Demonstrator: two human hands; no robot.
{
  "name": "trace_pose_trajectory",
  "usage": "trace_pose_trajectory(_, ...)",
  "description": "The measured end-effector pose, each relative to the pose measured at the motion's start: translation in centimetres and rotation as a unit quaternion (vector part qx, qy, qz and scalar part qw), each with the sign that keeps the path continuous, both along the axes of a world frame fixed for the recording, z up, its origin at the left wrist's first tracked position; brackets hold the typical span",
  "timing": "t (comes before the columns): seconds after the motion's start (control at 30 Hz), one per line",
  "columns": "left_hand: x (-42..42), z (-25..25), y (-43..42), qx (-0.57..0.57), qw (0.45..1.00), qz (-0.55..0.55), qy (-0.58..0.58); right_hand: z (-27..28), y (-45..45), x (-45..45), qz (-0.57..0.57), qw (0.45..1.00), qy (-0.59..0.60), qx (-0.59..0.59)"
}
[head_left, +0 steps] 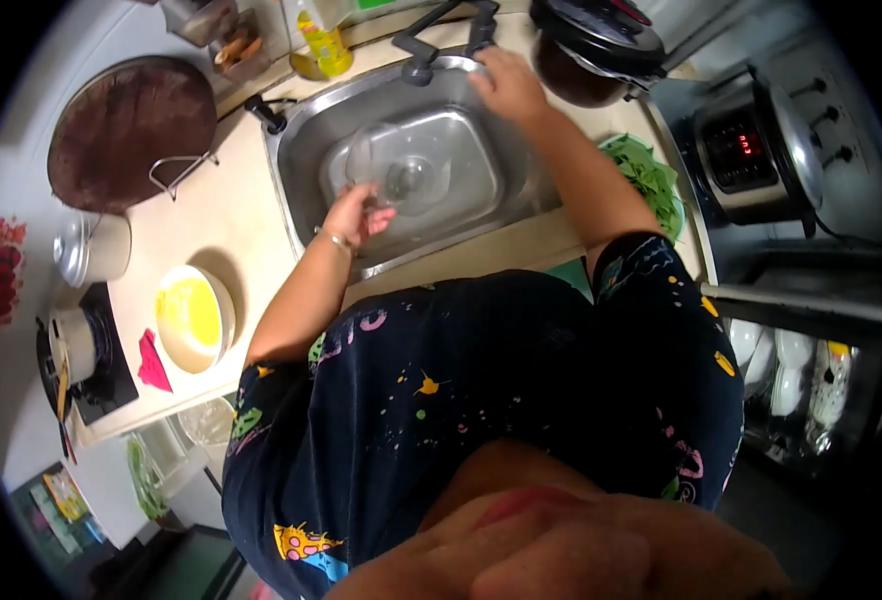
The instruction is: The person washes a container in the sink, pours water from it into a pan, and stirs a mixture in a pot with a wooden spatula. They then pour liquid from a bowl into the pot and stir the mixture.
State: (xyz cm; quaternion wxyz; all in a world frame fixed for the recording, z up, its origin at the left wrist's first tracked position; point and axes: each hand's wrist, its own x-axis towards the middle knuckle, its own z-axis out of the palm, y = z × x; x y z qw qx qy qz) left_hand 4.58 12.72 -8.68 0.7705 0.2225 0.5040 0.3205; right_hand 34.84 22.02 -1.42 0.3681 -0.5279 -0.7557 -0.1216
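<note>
Over the steel sink, my left hand has its fingers curled at the edge of a clear see-through bowl. The bowl's outline is faint against the metal. My right hand reaches to the back rim of the sink, its fingers closed at the base of the black faucet, where the lever seems to be. The fingertips there are partly hidden. Below the bowl, the drain shows in the basin.
A yellow bottle stands behind the sink. To the right are a pot with a black lid, leafy greens and an electric cooker. On the left are a round brown board, a bowl of yellow liquid and a pink cloth.
</note>
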Motion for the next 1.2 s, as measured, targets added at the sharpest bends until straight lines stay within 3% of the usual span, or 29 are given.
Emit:
trace_pose_trajectory(0.07,0.6,1.0,1.7,0.108,0.992,0.031,0.063,0.2,4.1,0.5,-0.013,0.991,-0.133,-0.025)
trace_pose_trajectory(0.1,0.9,1.0,2.7,0.104,0.992,0.036,0.064,0.0,5.1,0.7,-0.007,0.991,-0.132,-0.028)
trace_pose_trajectory(0.17,1.2,0.9,4.2,0.107,0.992,0.029,0.065,-0.8,6.4,0.6,-0.036,0.963,-0.223,-0.149)
trace_pose_trajectory(0.3,1.9,0.4,6.2,0.085,0.994,0.055,0.051,-1.5,6.6,1.6,-0.057,0.946,-0.238,-0.213)
trace_pose_trajectory(0.43,1.4,-1.9,7.7,0.054,0.997,0.046,-0.019,-3.0,6.0,2.4,-0.039,0.960,-0.210,-0.183)
trace_pose_trajectory(0.5,1.2,-2.5,7.5,0.075,0.997,0.036,0.000,-3.9,5.3,1.7,0.034,0.997,-0.046,-0.053)
trace_pose_trajectory(0.53,0.7,-3.1,7.5,0.072,0.997,0.040,-0.001,-4.3,4.6,0.8,0.038,0.997,-0.047,-0.057)
trace_pose_trajectory(0.6,-1.3,-4.2,7.8,0.084,0.994,-0.041,-0.062,-5.7,2.8,-1.6,0.009,0.980,0.106,-0.171)
trace_pose_trajectory(0.63,-2.3,-4.2,7.7,0.073,0.993,-0.051,-0.081,-6.3,1.8,-2.8,0.010,0.961,0.130,-0.245)
trace_pose_trajectory(0.67,-3.4,-4.5,8.1,0.072,0.993,-0.048,-0.080,-6.7,1.1,-3.8,0.013,0.960,0.130,-0.247)
trace_pose_trajectory(0.7,-4.5,-5.0,8.7,0.057,0.992,-0.057,-0.102,-6.2,-0.1,-5.4,0.067,0.873,0.259,-0.408)
trace_pose_trajectory(0.73,-5.2,-5.2,9.3,0.043,0.989,-0.065,-0.123,-5.9,-0.6,-6.4,0.117,0.739,0.374,-0.548)
trace_pose_trajectory(0.8,-4.8,-6.2,10.8,0.049,0.996,-0.026,-0.071,-5.7,-0.4,-7.5,0.139,0.732,0.366,-0.558)
trace_pose_trajectory(0.87,-4.1,-7.2,12.6,0.040,0.997,-0.068,-0.008,-6.1,0.2,-7.6,0.157,0.724,0.360,-0.567)
trace_pose_trajectory(0.93,-2.0,-6.8,12.5,0.027,0.999,-0.021,-0.034,-7.7,2.2,-5.4,0.067,0.694,0.442,-0.564)
trace_pose_trajectory(1.0,1.2,-6.9,13.0,-0.104,0.987,-0.044,0.113,-8.6,2.4,-3.2,0.055,0.672,0.466,-0.573)
trace_pose_trajectory(1.1,2.4,-6.4,11.1,-0.071,0.983,-0.086,0.148,-8.6,-0.5,-2.8,-0.018,0.645,0.463,-0.608)
trace_pose_trajectory(1.17,0.7,-8.1,10.9,-0.052,0.989,-0.070,0.118,-9.7,-2.2,-3.9,0.074,0.709,0.498,-0.493)
trace_pose_trajectory(1.2,-0.2,-9.2,10.9,-0.029,0.994,-0.052,0.086,-9.7,-2.1,-5.0,0.073,0.709,0.499,-0.493)
